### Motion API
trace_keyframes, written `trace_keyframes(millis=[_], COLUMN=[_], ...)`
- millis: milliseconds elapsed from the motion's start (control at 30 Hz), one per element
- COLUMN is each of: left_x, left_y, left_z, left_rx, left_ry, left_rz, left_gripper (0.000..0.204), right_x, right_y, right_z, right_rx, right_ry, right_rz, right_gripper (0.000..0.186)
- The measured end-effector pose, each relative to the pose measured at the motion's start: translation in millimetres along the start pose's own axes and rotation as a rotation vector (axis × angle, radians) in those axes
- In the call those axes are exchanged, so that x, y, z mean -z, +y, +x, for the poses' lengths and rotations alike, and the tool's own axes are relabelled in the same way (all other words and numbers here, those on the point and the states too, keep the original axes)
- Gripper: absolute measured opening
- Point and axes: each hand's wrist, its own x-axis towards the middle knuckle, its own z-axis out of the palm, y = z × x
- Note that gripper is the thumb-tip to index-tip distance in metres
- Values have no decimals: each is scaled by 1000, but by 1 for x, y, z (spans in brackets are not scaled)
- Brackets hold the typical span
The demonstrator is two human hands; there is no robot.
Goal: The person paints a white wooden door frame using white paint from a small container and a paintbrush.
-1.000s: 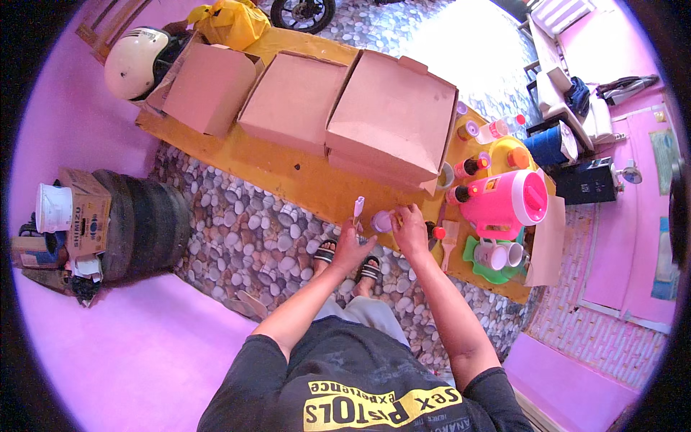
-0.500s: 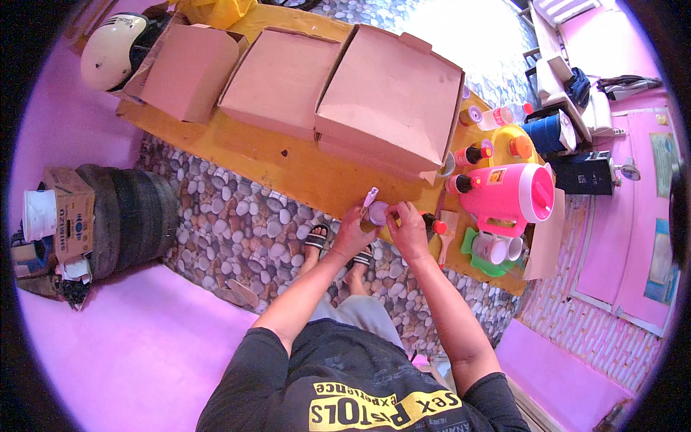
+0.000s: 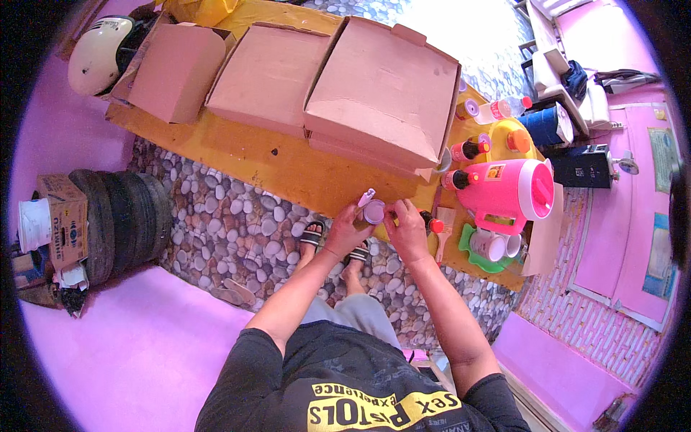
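Observation:
My left hand (image 3: 345, 232) is closed around a small jar with a round purple lid (image 3: 373, 212), held above the near edge of the yellow-covered table. A slim light-purple handle (image 3: 367, 196) sticks up beside the lid, next to my left fingers; its lower end is hidden. My right hand (image 3: 407, 232) is at the lid's right side, fingertips pinched together. Whatever those fingertips hold is too small to make out. Just right of my right hand lies a dark bottle with a red cap (image 3: 436, 225), partly hidden by the hand.
Three cardboard boxes (image 3: 381, 86) stand along the table (image 3: 245, 155), beside a white helmet (image 3: 101, 57). At right are a pink jug (image 3: 507, 191), sauce bottles (image 3: 468, 150), a flat wooden tool (image 3: 444, 230) and a green tray (image 3: 484, 263) with cups. Stacked tyres (image 3: 129, 223) stand at left.
The whole view has shifted slightly, so the table and boxes appear a little further left. Both hands keep nearly the same pose at the jar.

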Motion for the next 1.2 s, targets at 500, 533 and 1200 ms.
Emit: trace_keyframes(millis=[500, 533, 1200], left_x=[23, 25, 31], left_y=[55, 63, 199], left_z=[2, 3, 8], left_rx=[-187, -200, -441], left_ry=[-90, -105, -496], left_rz=[-107, -109, -111], left_gripper=[67, 67, 69], right_x=[54, 60, 152], right_y=[-58, -62, -119], right_z=[-14, -18, -68], right_rx=[-40, -81, -135], right_ry=[48, 29, 375], right_rz=[71, 100, 88], right_gripper=[13, 14, 14])
